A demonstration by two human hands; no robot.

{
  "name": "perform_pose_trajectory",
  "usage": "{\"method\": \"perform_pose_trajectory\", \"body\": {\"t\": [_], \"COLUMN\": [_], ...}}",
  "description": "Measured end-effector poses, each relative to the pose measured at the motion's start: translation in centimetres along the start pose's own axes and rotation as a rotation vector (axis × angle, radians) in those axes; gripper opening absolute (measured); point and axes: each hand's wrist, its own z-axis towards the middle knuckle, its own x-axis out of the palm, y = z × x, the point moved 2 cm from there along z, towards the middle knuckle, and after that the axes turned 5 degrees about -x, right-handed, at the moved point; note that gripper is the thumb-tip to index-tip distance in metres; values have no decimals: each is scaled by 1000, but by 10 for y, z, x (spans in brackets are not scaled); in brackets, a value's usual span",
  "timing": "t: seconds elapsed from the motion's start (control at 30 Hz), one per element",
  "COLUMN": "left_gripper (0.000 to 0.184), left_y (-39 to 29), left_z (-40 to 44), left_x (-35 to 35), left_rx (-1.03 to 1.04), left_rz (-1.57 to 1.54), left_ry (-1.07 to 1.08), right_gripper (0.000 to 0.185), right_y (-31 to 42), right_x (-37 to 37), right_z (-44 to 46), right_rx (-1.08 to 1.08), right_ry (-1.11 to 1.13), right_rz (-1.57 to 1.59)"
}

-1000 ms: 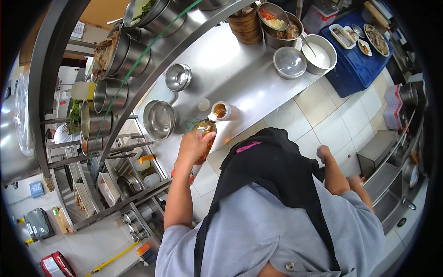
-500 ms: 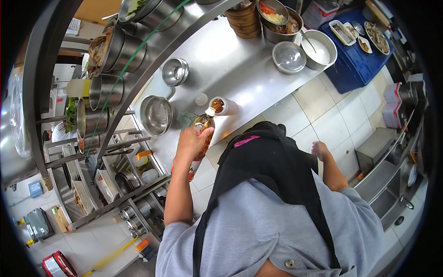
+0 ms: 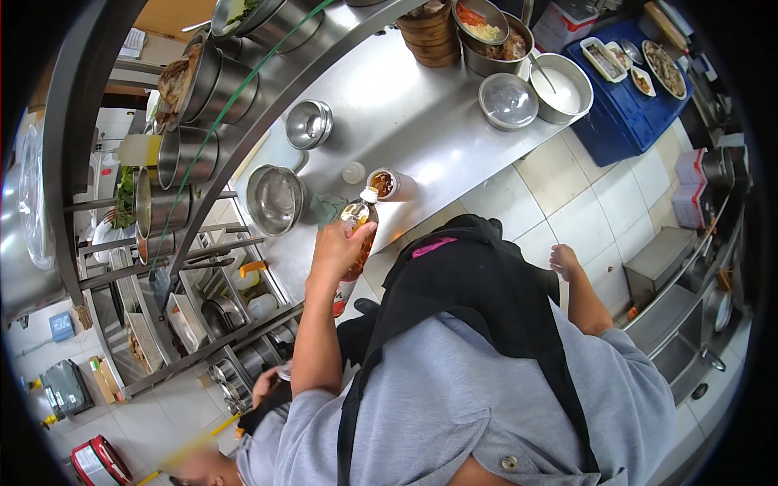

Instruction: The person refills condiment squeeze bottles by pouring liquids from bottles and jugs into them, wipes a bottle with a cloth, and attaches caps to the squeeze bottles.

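My left hand (image 3: 336, 251) is closed around a clear bottle (image 3: 363, 216) of amber liquid, with red on its lower label. The bottle tilts, and its white neck is at the rim of a white container (image 3: 400, 187) with reddish-brown contents. A small white cap-like piece (image 3: 353, 172) and a greenish cloth (image 3: 326, 209) are beside them on the steel counter (image 3: 421, 121). Away to the right, my right hand (image 3: 565, 261) hangs beside the black apron, its fingers loosely curled and slightly apart, nothing visible in them.
Metal bowls (image 3: 277, 199) sit left on the counter. At its far right are a lidded bowl (image 3: 508, 101) and a pot of white contents (image 3: 561, 89). A shelf with pots (image 3: 188, 157) arches over the left side. A co-worker (image 3: 263, 437) is low at the left, near the drawers.
A co-worker has come into view at the lower left. The view has shifted slightly. My left hand still holds the tilted bottle; my right hand's fingers have loosened since the earliest frame.
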Motion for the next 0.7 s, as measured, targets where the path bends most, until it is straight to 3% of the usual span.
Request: {"method": "perform_pose_trajectory", "body": {"t": [0.7], "left_gripper": [65], "left_y": [-8], "left_z": [-11], "left_x": [2], "left_rx": [-58], "left_rz": [-19], "left_ry": [-18], "right_gripper": [34], "right_y": [-1], "right_x": [-13], "right_z": [-2], "right_rx": [25], "right_ry": [22], "right_rz": [-27]}}
